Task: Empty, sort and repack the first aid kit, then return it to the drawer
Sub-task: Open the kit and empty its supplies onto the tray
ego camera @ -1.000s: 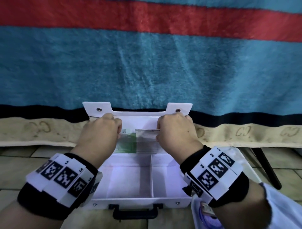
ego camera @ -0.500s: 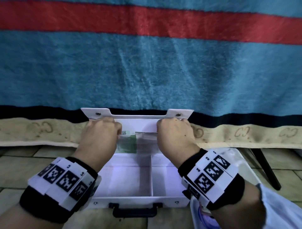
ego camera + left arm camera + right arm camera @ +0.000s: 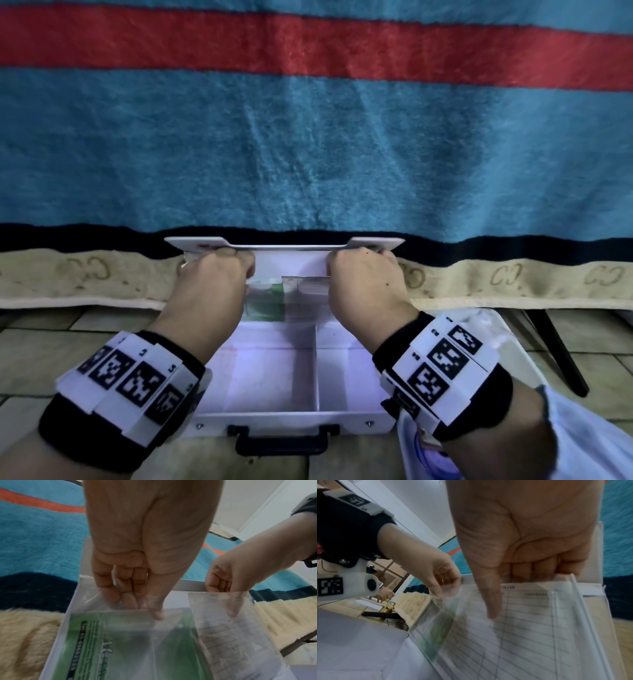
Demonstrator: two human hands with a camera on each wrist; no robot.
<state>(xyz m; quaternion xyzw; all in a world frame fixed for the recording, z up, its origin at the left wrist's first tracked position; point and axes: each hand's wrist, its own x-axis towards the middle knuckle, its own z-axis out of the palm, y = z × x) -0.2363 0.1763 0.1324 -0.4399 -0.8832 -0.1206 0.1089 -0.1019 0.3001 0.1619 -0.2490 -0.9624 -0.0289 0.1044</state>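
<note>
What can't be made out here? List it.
- Green leaflet print: left wrist view, blurred behind the clear sleeve.
- Contents sheet entries: right wrist view, motion blur.
- Left hand and right hand grip: head view, knuckles hide the fingertips.
- Object at bottom right: head view, cut off by the edge.

Home room, striped fleece blanket [image 3: 308, 154], tiled floor [image 3: 41, 346]

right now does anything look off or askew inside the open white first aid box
Nothing looks damaged or spilled. The white plastic first aid box sits open with both tray compartments bare. In its lid, the left hand and right hand grip a clear plastic sleeve holding a green leaflet and a ruled contents sheet, both lying fairly straight.
</note>
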